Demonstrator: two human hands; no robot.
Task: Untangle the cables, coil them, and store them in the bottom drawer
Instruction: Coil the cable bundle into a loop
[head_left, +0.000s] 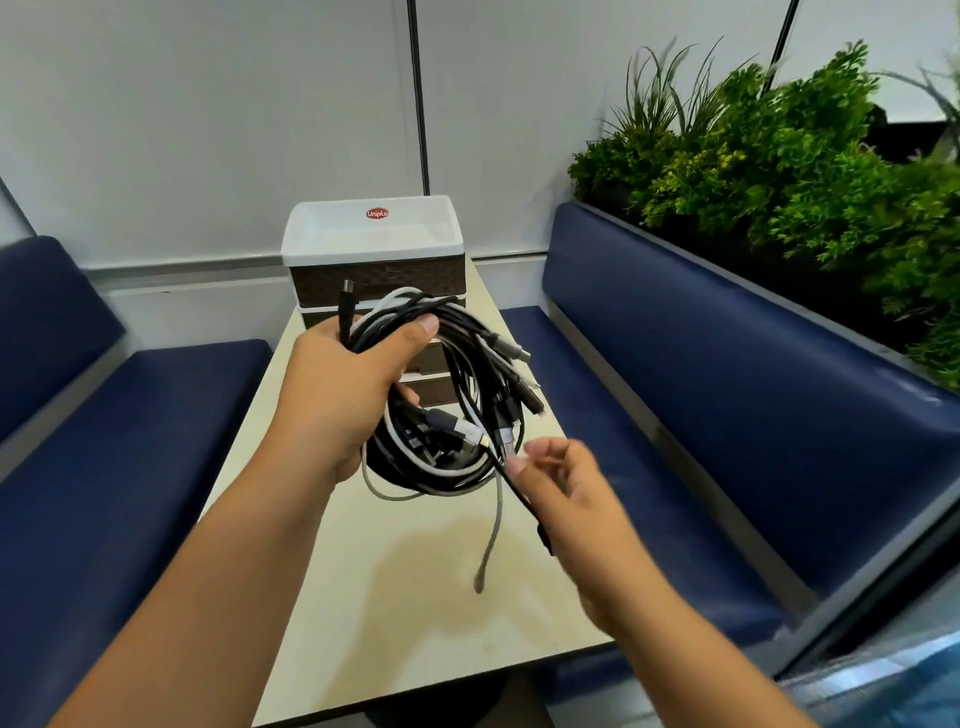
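Reaching in from the lower edge, both bare forearms extend over the table (415, 597), which is pale cream, smooth and narrow, with a faint darker patch on its near half.

Right hand (561, 483): lower right of centre, motion-blurred. Thumb and forefinger appear pinched on a small plug at the end of one black cable (519, 493) running out of the bundle; other fingers loosely curled. That cable passes down behind the palm toward the wrist.

Left hand (343, 384): raised above the table's middle, back of hand toward the camera, fingers and thumb wrapped firmly round the bundle of cables (457, 395). Thumb lies across the top strands.

Bundle: a rough, tangled loop of black, white and grey cords, round in section, smooth-jacketed. Several plug ends stick out; one black barrel connector stands up above the left fist, and metallic-tipped ones fan out to the right. One grey cable (493, 525) hangs free below the loop, its tip just over the tabletop; touching or not, cannot tell.

Behind the bundle, at the table's far end: drawer unit (374, 244), stacked, white glossy tray-like top with a red oval sticker, dark brown woven-texture fronts. The lower drawers are mostly hidden by the cables; open or closed, cannot tell.

Either side: navy padded benches (727, 374), smooth vinyl-like. Far right: green leafy plants (769, 171) in a planter. Grey panelled wall behind.
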